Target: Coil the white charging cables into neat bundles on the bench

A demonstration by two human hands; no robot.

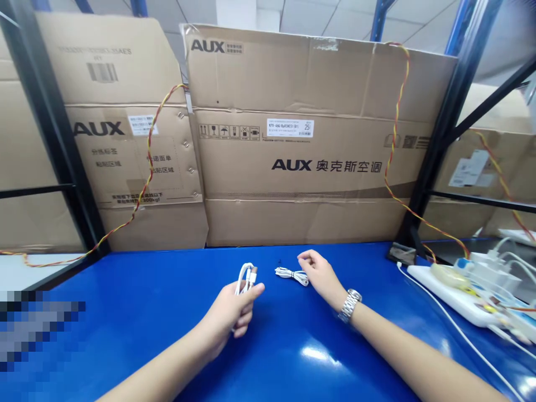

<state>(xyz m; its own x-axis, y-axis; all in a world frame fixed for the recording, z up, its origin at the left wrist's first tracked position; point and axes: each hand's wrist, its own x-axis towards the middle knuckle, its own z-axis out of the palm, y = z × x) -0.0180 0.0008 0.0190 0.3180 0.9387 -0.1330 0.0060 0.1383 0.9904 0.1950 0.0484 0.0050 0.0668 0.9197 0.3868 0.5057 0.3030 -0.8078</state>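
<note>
My left hand (pixel 234 312) is closed around a folded white USB cable (pixel 248 274), held over the blue tabletop. The cable's loop and its plug ends stick up above my thumb. A second white cable (pixel 288 273) lies on the table, coiled and bound with a dark tie near its middle. Beside that coil's right end is my right hand (pixel 318 273), with a silver watch on the wrist. Its fingers are curled together, and whatever may be between them is hidden. Just beyond the coil lies a tiny dark bit (pixel 280 261).
Large cardboard boxes (pixel 326 218) stand along the back of the blue table (pixel 268 363). On the right are a white power strip (pixel 448 293) with several plugs and a dark phone-like device (pixel 401 254) on a white cord. Twisted red-yellow wires (pixel 149 151) hang over the boxes. Black shelf posts flank both sides.
</note>
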